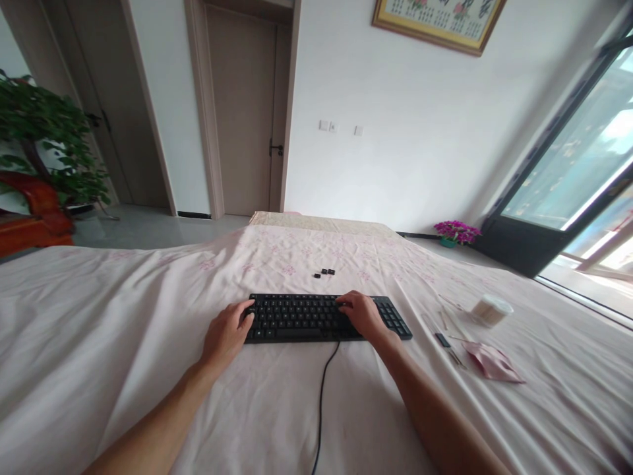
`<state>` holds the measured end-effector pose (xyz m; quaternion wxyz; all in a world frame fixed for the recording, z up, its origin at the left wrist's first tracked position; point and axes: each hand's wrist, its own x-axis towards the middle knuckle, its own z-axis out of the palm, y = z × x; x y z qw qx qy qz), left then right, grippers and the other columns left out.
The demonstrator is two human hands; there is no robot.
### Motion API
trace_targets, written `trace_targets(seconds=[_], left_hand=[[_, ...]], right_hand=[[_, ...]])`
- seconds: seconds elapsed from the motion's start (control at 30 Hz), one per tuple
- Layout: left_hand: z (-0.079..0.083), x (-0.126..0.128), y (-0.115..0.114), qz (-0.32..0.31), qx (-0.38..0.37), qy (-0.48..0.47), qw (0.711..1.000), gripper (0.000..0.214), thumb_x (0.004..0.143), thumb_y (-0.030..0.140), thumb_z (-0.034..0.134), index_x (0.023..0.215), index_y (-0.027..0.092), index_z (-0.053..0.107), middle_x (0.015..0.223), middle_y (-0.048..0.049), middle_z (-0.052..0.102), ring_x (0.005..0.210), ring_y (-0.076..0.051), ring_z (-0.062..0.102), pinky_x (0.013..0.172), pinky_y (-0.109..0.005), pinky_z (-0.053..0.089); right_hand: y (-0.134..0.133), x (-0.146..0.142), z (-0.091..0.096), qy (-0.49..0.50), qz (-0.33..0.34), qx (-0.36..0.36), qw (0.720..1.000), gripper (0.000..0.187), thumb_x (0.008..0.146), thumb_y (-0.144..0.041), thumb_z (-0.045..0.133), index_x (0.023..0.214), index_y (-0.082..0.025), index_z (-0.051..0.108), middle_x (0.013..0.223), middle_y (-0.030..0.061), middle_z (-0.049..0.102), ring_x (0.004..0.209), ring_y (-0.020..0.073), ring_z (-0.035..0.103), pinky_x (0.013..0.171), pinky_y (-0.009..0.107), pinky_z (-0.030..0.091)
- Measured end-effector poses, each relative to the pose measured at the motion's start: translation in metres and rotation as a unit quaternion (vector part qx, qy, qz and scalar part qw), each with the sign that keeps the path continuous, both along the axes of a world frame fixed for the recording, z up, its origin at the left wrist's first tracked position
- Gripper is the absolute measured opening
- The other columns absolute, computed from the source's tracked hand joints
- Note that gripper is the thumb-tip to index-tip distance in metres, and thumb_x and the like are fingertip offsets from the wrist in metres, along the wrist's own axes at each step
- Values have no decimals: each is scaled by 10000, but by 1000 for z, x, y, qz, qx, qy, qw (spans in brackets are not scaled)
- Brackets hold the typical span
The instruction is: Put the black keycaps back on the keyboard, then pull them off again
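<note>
A black keyboard [316, 316] lies on a pale pink sheet [123, 330] spread over a table, its cable [321, 396] trailing toward me. My left hand [225, 336] grips the keyboard's left end, fingers curled over the edge. My right hand [361, 313] rests on top of the keys toward the right side, fingers bent down onto them. A few loose black keycaps [325, 272] lie just beyond the keyboard.
To the right lie a round tub of cotton swabs [490, 310], a crumpled pink cloth [492, 361], a small dark tool [442, 340] and thin sticks. A potted plant [44, 132], doors and a glass window surround the table.
</note>
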<state>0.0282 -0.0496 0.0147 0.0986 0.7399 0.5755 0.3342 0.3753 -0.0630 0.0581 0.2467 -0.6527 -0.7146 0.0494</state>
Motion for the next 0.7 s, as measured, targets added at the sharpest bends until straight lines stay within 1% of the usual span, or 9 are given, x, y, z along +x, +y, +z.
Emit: trace_targets(seconds=[0.2,0.4,0.53,0.7], left_hand=[[-3,0,3,0,3,-4,1000,367,878,304,440,1208,229,580,1193,-50,633,1094,-201,584,971,-342,435],[-3,-1,2,-1,3,1,1000,369,883,314,434,1212,220,572,1199,-55,630,1094,-204,583,965,-349,438],[-3,-1,1,4,9,0,1000,363,879,310,441,1202,221,578,1202,-50,631,1090,-201,587,960,-342,444],[-2,0,2,3,10,0,1000,362,873,307,451,1200,220,581,1197,-51,635,1104,-203,585,969,-343,443]], right_hand=[[2,3,-3,18,5,-12,1000,285,754,-190,628,1021,-209,725,981,46,683,886,186,623,824,270,429],[2,5,-5,28,-6,-12,1000,264,744,-190,639,987,-233,732,946,30,684,878,187,620,818,284,429],[-1,4,-3,40,-15,-6,999,251,743,-209,649,978,-238,733,915,25,681,835,182,622,782,290,439],[-11,-1,2,76,18,2,997,238,745,-191,647,962,-229,737,905,29,678,820,178,621,784,294,455]])
